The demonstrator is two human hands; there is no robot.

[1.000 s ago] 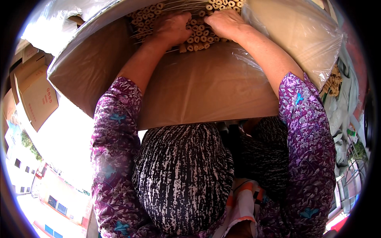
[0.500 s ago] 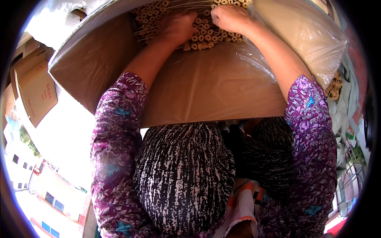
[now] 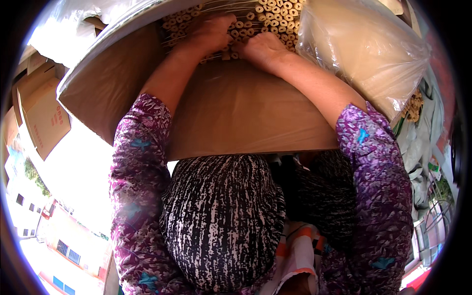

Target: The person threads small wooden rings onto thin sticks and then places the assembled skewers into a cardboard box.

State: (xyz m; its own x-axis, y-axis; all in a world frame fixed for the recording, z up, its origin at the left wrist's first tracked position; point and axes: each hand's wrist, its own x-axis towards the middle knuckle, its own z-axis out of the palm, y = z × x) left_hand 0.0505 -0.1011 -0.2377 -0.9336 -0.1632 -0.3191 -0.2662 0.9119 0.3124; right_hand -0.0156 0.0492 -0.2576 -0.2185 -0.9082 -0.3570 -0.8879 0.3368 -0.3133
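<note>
The speckled trouser leg [image 3: 223, 221] stands just below the cardboard box [image 3: 250, 113], whose near wall slopes toward the lap, probably so both arms can reach in easily. Inside the box, beyond that wall, the right hand [image 3: 265, 50] has its fingers bunched narrow against the ring-ended tan pieces [image 3: 280, 17]; the left hand [image 3: 211, 35] curls in just beside it. Whether either grips a piece I cannot tell. The pieces lie stacked at the box's far end, ends facing the wearer, likely to pack tightly, with thin sticks [image 3: 226, 7] among them. Compared with half a second ago, the right hand sits closer to the box's near wall and the left hand, uncovering more pieces.
</note>
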